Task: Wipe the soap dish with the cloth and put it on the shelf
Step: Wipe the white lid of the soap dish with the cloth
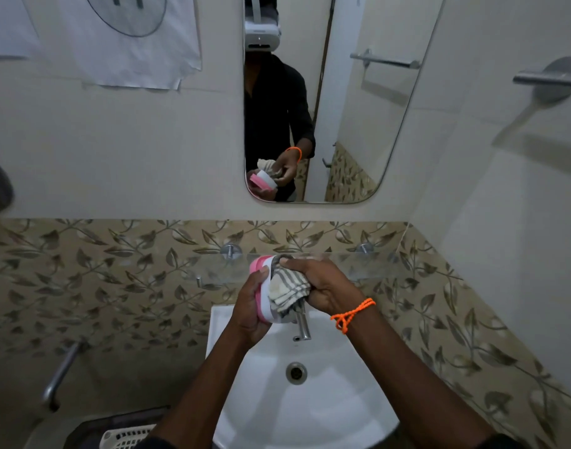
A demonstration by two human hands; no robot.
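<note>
**Soap dish held over the basin, cloth pressed against it**

The left hand (250,303) grips a pink-and-white soap dish (261,286) on edge, thumb laid across its upper rim and fingers curled round the far side. The dish is held in the air above the back of the white washbasin (342,400), in front of the glass shelf (349,264) and not resting on it.

The right hand (323,286) holds a bunched grey-and-cream striped cloth (289,288), thumb and fingers pinched on the fabric and pressing it against the white face of the dish. The loose end of the cloth hangs down over the chrome tap (302,325). An orange thread band (350,314) circles the right wrist.

The glass shelf is fixed to the leaf-patterned tile band (115,270) on round metal mounts. Above it a wall mirror (342,124) reflects the person, the dish and the cloth. A chrome towel bar (549,77) sticks out at upper right, a sheet of paper (132,40) is stuck on the wall at upper left, and a white plastic basket (125,439) shows at the bottom edge.
</note>
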